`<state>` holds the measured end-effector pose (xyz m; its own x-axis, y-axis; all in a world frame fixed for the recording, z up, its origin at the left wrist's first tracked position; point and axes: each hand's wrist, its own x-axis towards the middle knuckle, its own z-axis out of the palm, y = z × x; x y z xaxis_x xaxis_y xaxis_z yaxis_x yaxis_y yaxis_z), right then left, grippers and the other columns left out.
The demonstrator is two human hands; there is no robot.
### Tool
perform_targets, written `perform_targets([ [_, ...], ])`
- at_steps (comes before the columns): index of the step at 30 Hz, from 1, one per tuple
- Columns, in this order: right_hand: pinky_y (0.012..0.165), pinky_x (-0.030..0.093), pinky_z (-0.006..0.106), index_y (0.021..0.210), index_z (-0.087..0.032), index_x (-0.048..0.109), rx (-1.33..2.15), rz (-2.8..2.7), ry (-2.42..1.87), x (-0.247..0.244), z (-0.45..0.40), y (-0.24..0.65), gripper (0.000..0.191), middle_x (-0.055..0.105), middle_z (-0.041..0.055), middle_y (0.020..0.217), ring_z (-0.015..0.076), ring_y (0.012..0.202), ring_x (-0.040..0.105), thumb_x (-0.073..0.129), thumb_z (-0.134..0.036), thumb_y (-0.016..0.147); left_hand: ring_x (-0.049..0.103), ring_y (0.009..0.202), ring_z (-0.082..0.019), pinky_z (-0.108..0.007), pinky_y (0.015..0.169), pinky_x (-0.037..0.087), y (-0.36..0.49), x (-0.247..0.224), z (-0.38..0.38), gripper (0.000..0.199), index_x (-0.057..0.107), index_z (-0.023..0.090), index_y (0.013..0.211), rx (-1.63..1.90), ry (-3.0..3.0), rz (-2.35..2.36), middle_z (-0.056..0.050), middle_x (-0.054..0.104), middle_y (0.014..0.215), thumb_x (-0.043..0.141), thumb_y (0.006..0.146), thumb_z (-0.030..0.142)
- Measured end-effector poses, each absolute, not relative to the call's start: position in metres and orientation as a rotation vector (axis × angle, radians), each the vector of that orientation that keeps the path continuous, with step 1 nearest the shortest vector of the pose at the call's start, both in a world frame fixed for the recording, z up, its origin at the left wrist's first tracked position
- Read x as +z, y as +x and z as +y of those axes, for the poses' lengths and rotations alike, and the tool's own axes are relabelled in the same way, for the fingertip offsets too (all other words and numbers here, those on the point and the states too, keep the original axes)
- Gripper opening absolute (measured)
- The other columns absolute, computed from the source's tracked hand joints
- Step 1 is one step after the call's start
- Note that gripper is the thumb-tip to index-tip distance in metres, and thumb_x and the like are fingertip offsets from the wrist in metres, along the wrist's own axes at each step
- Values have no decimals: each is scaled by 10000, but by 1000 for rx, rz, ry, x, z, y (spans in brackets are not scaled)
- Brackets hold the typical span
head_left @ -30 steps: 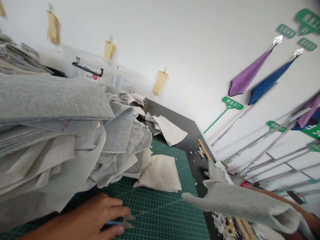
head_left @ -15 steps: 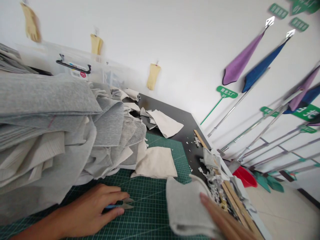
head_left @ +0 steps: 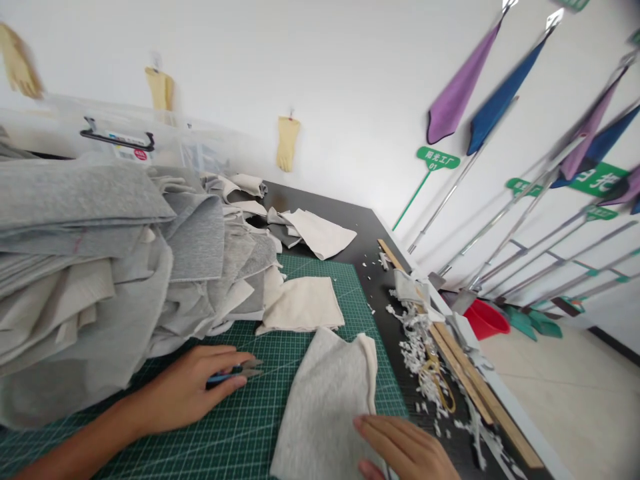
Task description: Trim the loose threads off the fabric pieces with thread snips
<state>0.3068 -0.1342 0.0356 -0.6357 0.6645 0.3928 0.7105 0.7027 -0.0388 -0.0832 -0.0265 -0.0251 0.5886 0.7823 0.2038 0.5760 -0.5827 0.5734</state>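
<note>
On the cutting mat (head_left: 280, 393), my left hand (head_left: 193, 380) is closed round a small pair of thread snips (head_left: 253, 368) with blue handles. The blades point right, away from the cloth pile. A grey fabric piece (head_left: 325, 407) lies spread before me, its cream edge along the right. My right hand (head_left: 405, 447) rests on that edge, fingers stretched out and thumb apart, partly cut off by the frame's bottom. Just beyond lies a cream fabric piece (head_left: 305, 305). Left of it rises a large heap of grey fabric pieces (head_left: 195, 233).
Wooden strips (head_left: 463, 373), white scraps (head_left: 415, 343) and yellow-handled scissors (head_left: 440, 380) lie along the table's right edge. Pale fabric (head_left: 320, 232) sits farther back. A clear plastic bin (head_left: 175, 143) stands behind the heap. Mops, cloths and a red dustpan (head_left: 485, 319) are at right.
The grey fabric piece, raised and folded in my right hand before, now lies spread on the mat. My right hand has moved left and lower over it. My left hand keeps the snips.
</note>
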Motion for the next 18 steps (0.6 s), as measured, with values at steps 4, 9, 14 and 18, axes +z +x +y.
perform_targets([
  [4,940,628,292,1280,-195,649,-151,-2266,-1176,49,-128,301,323,791,85,1155,203,1051,768,582,-152,967,707,1125,-213,-303,992,554,-69,-6,-33,337,704,308,1298,608,2358,1118,-24,749,1237,565,1028,454],
  [9,1022,595,365,1286,-172,654,31,-2189,-1204,49,-92,297,315,750,113,1234,211,1151,717,532,-175,995,712,868,-171,-256,786,562,-24,30,-44,356,626,290,1374,470,2610,891,-30,736,1006,499,1065,414],
  [14,1194,451,482,1400,-135,593,181,-2349,-1231,19,-74,292,436,647,136,1431,265,1325,617,568,-273,987,701,814,-165,-250,730,553,9,36,-45,310,644,242,1288,468,2850,782,-50,717,1011,433,1093,359],
  [18,1261,349,485,1519,-113,472,256,-2431,-1234,-1,-78,294,555,492,139,1581,281,1472,467,513,-380,1034,707,825,-144,-233,739,550,16,30,-40,320,658,250,1241,387,3006,677,-24,725,983,365,1112,263],
])
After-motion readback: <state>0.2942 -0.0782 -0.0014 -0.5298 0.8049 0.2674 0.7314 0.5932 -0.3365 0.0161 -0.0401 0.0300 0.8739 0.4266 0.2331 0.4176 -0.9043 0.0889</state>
